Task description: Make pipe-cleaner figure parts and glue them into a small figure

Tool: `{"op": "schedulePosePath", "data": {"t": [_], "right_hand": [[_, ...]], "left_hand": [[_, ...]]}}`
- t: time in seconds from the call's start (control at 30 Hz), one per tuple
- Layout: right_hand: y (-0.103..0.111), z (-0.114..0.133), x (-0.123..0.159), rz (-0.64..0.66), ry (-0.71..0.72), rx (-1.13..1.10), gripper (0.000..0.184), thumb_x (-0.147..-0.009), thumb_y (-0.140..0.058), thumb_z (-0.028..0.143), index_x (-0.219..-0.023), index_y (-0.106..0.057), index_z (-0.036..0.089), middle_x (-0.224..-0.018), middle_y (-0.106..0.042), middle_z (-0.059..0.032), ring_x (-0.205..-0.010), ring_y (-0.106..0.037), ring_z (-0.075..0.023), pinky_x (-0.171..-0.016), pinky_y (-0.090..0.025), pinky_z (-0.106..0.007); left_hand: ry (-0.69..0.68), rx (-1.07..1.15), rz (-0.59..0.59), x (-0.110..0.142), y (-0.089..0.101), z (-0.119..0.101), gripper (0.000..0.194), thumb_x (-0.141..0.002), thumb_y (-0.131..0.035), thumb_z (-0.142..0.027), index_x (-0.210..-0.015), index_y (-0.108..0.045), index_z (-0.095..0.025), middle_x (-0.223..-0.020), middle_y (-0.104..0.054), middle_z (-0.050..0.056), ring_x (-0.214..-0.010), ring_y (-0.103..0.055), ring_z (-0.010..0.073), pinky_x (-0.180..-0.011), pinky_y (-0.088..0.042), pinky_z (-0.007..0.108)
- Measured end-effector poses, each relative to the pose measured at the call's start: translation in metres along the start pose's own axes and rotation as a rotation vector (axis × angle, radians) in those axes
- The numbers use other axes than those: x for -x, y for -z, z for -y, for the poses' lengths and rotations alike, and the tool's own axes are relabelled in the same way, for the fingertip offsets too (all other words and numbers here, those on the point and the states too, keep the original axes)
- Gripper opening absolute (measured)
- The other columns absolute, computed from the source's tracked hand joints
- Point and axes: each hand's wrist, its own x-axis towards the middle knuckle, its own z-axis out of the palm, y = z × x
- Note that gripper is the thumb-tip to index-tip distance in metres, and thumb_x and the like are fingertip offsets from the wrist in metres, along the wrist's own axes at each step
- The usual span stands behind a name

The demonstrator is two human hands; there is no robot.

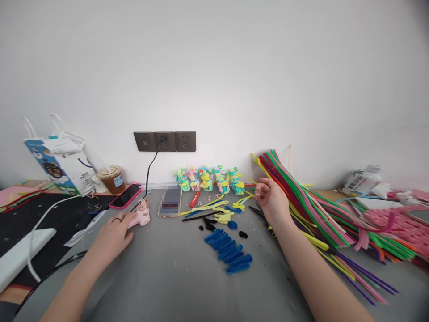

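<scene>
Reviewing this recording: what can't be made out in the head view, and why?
All in the head view:
Gold-edged phone: screen masked by pixelation.
Right hand: curled fingers hide whether it holds anything.
Pink tool: near end covered by the left hand, so its grip is unclear.
Dark tool: far end lost behind the right forearm.
White block: cut off by the left edge.
Bottle: lettering too small.

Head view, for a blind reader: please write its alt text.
A person's left hand touches a pink gun-shaped tool; the right hand, curled, is beside long multicoloured fuzzy stems. On the grey tabletop between them, short blue fuzzy pieces lie before five small pastel figures.
</scene>
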Motion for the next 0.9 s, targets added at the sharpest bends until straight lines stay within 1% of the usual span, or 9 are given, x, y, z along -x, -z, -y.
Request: {"op": "schedulePosePath", "data": {"t": [0.07,0.13,0.27,0.37,0.47,0.63,0.77,0.83,0.9], "right_hand": [[0.001,-0.002,0.000,0.000,-0.005,0.006,0.026,-0.071,-0.068,0.042,-0.081,-0.061,0.019,-0.055,-0.056,0.0044,-0.048,-0.046,-0.0094,-0.044,-0.040,-0.020],[0.002,-0.004,0.000,0.000,-0.009,0.015,0.026,-0.072,-0.068,0.042,-0.081,-0.061,0.019,-0.055,-0.057,0.0044,-0.048,-0.046,-0.0092,-0.044,-0.040,-0.020],[0.003,-0.006,-0.001,0.012,-0.013,0.032,0.026,-0.072,-0.069,0.042,-0.081,-0.061,0.019,-0.056,-0.057,0.0042,-0.048,-0.046,-0.0093,-0.044,-0.040,-0.020],[0.003,-0.005,-0.001,0.021,-0.016,0.036,0.026,-0.071,-0.069,0.042,-0.081,-0.061,0.020,-0.056,-0.057,0.0040,-0.048,-0.047,-0.0097,-0.043,-0.040,-0.020],[0.003,-0.005,-0.001,0.024,-0.024,0.039,0.026,-0.071,-0.069,0.042,-0.081,-0.060,0.019,-0.056,-0.057,0.0040,-0.048,-0.046,-0.0094,-0.043,-0.040,-0.019],[0.001,-0.005,0.000,0.024,-0.044,0.049,0.026,-0.070,-0.069,0.041,-0.081,-0.059,0.019,-0.056,-0.058,0.0038,-0.048,-0.047,-0.0092,-0.043,-0.040,-0.019],[0.001,-0.005,0.000,0.026,-0.052,0.057,0.025,-0.070,-0.068,0.040,-0.081,-0.059,0.019,-0.056,-0.057,0.0043,-0.048,-0.047,-0.0090,-0.043,-0.040,-0.019],[0.001,-0.005,0.000,0.030,-0.057,0.063,0.024,-0.070,-0.069,0.039,-0.081,-0.059,0.019,-0.056,-0.057,0.0044,-0.047,-0.047,-0.0089,-0.043,-0.040,-0.019],[0.002,-0.006,0.000,0.032,-0.061,0.069,0.024,-0.070,-0.069,0.038,-0.081,-0.059,0.019,-0.057,-0.057,0.0044,-0.047,-0.048,-0.0088,-0.043,-0.041,-0.020]], "left_hand": [[0.054,-0.005,0.021,0.000,-0.008,0.007,0.042,-0.078,-0.046,-0.023,-0.118,-0.058,-0.013,-0.116,-0.061,0.017,-0.098,-0.062,0.0337,-0.083,-0.045,0.042],[0.066,0.090,0.068,-0.005,-0.009,0.009,0.039,-0.077,-0.047,-0.024,-0.114,-0.057,-0.013,-0.111,-0.062,0.016,-0.097,-0.063,0.0309,-0.082,-0.046,0.037],[0.113,0.248,0.183,-0.016,0.001,0.007,0.042,-0.070,-0.052,-0.021,-0.111,-0.053,-0.015,-0.099,-0.067,0.011,-0.093,-0.064,0.0275,-0.074,-0.045,0.030],[0.153,0.253,0.257,-0.019,0.009,0.005,0.047,-0.068,-0.053,-0.020,-0.114,-0.049,-0.013,-0.096,-0.067,0.011,-0.088,-0.065,0.0264,-0.067,-0.043,0.027],[0.166,0.209,0.276,-0.020,0.011,0.003,0.046,-0.067,-0.053,-0.019,-0.112,-0.048,-0.012,-0.094,-0.066,0.011,-0.086,-0.064,0.0257,-0.066,-0.041,0.026],[0.151,0.213,0.226,-0.018,0.006,0.007,0.043,-0.067,-0.052,-0.021,-0.109,-0.048,-0.014,-0.098,-0.067,0.011,-0.085,-0.065,0.0246,-0.067,-0.042,0.027],[0.105,0.242,0.085,-0.019,0.000,0.014,0.038,-0.064,-0.054,-0.026,-0.101,-0.050,-0.017,-0.100,-0.067,0.011,-0.090,-0.065,0.0262,-0.072,-0.044,0.028],[0.136,0.241,0.006,-0.019,0.002,0.017,0.035,-0.066,-0.053,-0.029,-0.098,-0.048,-0.018,-0.096,-0.068,0.011,-0.087,-0.065,0.0267,-0.071,-0.044,0.028],[0.202,0.235,-0.054,-0.019,0.008,0.018,0.033,-0.069,-0.052,-0.031,-0.099,-0.045,-0.020,-0.089,-0.067,0.008,-0.079,-0.066,0.0260,-0.066,-0.043,0.027]]}}
